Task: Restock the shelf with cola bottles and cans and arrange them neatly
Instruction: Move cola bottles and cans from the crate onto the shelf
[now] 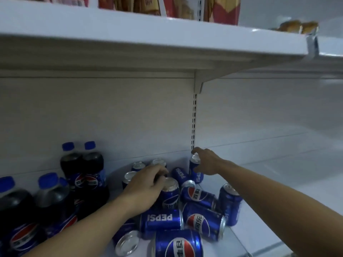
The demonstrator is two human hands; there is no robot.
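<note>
Right hand grips an upright can, one o'clock; left hand clutches a second can (also upright); toppled cans lie at six.

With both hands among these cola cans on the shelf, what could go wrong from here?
1. Several lying cans sit loose at the front. A nudge from the left hand might roll one off the shelf.
2. The right hand grips the back can near its top. Its forearm passes close to the upright can and could tip it.
</note>
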